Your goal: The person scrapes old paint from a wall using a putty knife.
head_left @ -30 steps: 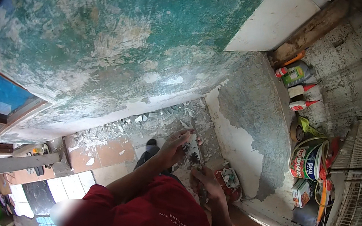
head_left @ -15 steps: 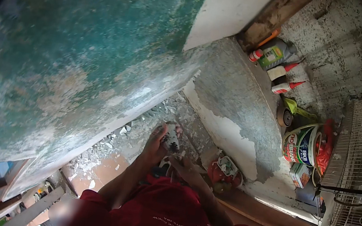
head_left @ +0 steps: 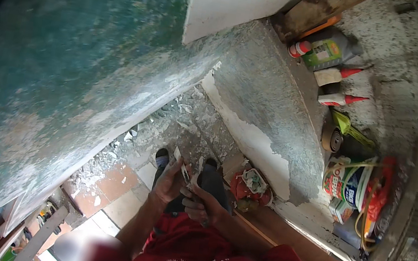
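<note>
My two hands come together in front of my red shirt, above my legs and the littered floor. My left hand (head_left: pixel 169 183) is closed, and a thin pale flat piece (head_left: pixel 178 154) sticks up past its fingertips. Close beside it, my right hand (head_left: pixel 203 203) is closed with curled fingers. A narrow, partly dark piece (head_left: pixel 185 174) shows between the hands. What the right fingers grip is mostly hidden, and I cannot make out its kind. Below the hands, my feet in dark footwear (head_left: pixel 162 154) stand among the debris.
A peeling green wall (head_left: pixel 85 51) rises at the left, with paint flakes (head_left: pixel 91 169) along its foot. A grey ledge (head_left: pixel 271 85) stands ahead right. It bears a dark jug (head_left: pixel 326 52), red-tipped bottles (head_left: pixel 340 100), a tape roll (head_left: pixel 332 138) and a bucket (head_left: pixel 347 181). A red bag (head_left: pixel 249 189) lies low right.
The view has shifted, bringing my feet and more floor tiles into sight. My hands have drawn closer together; the broad pale, dark-marked thing above them earlier no longer shows that way.
</note>
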A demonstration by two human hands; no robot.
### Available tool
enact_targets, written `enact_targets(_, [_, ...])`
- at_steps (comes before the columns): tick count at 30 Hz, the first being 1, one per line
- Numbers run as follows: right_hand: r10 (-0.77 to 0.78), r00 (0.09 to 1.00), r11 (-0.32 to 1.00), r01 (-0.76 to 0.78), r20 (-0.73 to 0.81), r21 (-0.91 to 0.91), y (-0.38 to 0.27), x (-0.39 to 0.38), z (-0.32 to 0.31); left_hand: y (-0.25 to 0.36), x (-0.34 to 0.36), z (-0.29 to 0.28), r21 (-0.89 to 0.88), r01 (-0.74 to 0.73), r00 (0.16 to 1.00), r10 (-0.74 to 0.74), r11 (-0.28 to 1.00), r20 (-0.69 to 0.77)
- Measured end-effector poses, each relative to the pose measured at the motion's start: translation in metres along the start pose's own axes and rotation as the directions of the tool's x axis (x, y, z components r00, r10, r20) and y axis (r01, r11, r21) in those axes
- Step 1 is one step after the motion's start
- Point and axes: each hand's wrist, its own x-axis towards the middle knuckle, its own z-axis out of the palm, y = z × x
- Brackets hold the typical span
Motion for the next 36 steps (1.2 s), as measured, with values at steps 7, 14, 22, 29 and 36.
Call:
enact_targets(7, [-0.022,0.986,0.895,-0.054,0.165,0.442,-0.054,-0.050,-0.086,-0.103,0.068,-0.033,-0.404,-0.004,1.000,0.005,0.915,0.001])
enact_targets(14, [-0.155,0.984,0.776,0.178,-0.091,0.605,-0.095,-0.161,-0.142,-0.243,0.137,-0.044,-0.588,0.239,0.965,-0.255,0.772,0.058])
enact_targets(22, [-0.430,0.853,0.620,0.518,-0.297,0.590,-0.127,-0.215,-0.144,-0.310,0.199,-0.021,-0.501,0.450,0.893,-0.365,0.739,0.263])
enact_targets(29, [-0.470,0.754,0.624,0.651,-0.458,0.432,-0.169,-0.212,-0.147,-0.319,0.236,-0.008,-0.257,0.375,0.905,-0.412,0.891,-0.110])
enact_targets(36, [-0.572,0.728,0.653,0.683,-0.379,0.328,-0.202,-0.208,-0.175,-0.316,0.264,0.010,0.001,0.207,0.964,-0.204,0.978,-0.170])
